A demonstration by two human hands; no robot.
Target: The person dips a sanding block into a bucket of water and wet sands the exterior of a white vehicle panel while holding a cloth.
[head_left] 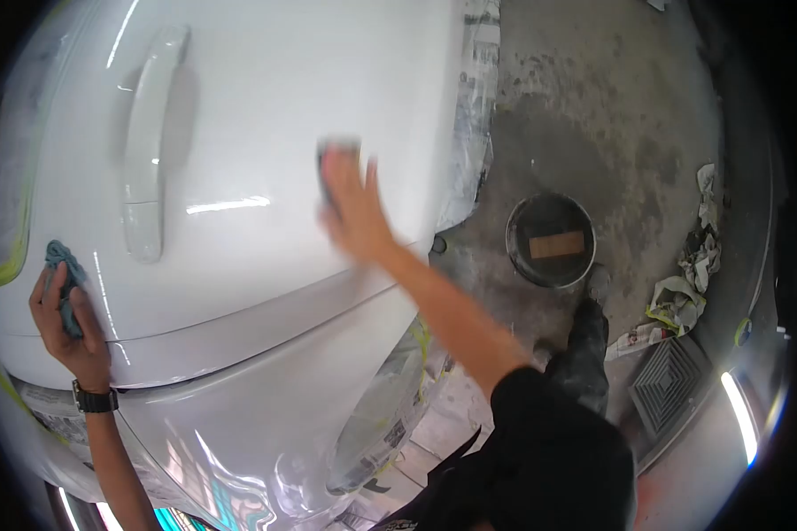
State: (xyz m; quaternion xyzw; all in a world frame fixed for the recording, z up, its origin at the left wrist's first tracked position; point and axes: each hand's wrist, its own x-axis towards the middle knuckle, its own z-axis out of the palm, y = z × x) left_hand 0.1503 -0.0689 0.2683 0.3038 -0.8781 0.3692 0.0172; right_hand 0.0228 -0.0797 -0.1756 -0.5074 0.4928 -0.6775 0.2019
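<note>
My right hand (359, 208) presses what looks like a dark sanding block (338, 143) against the glossy white car door (266, 106). Motion blurs the hand and the block, so the block's details are hard to see. My left hand (69, 327), with a black watch on its wrist, holds a crumpled blue-green cloth (66, 274) against the door's surface near its window edge. Between the two hands, toward the far side, is the white door handle (146, 150). A seam divides the door from the adjoining white panel (239, 407).
A round black bucket (551, 199) stands on the stained concrete floor (629, 106), with a brown rectangular piece (556, 245) in it. Masking paper (474, 115) lines the door's lower edge. Crumpled paper (677, 301) and a square floor grate (670, 385) lie on the right.
</note>
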